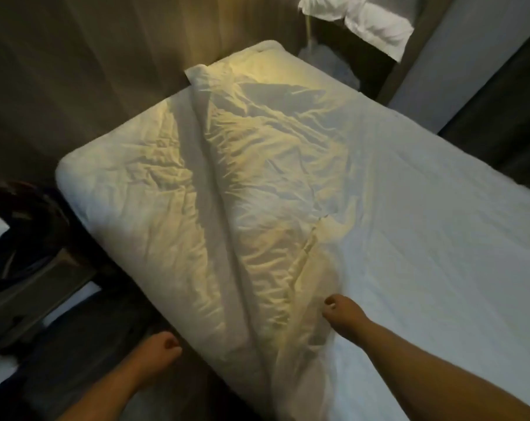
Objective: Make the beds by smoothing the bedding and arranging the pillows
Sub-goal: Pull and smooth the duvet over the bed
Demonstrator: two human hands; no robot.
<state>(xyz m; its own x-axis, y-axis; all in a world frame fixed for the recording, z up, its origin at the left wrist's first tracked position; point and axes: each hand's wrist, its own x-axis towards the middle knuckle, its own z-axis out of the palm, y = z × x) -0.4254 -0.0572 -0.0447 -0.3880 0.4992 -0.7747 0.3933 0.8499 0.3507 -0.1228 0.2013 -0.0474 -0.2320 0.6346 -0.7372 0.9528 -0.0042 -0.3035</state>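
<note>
Dim bedroom, white pillows (pixel 376 28) stacked far beyond the fingertips, rumpled duvet (pixel 257 192) running lengthwise away, right hand (pixel 344 314) pinching its fold, left hand (pixel 159 349) loosely curled, empty.

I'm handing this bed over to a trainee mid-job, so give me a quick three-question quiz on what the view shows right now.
1. True or false: the pillows already lie on the bed.
2. Which hand rests on the bedding: A) left hand B) right hand C) both?
3. Fill in: the rumpled duvet lies in a long ridge and needs ____.

Key: 1 false, they sit on a dark stand beyond the bed; 2 B; 3 smoothing.
</note>
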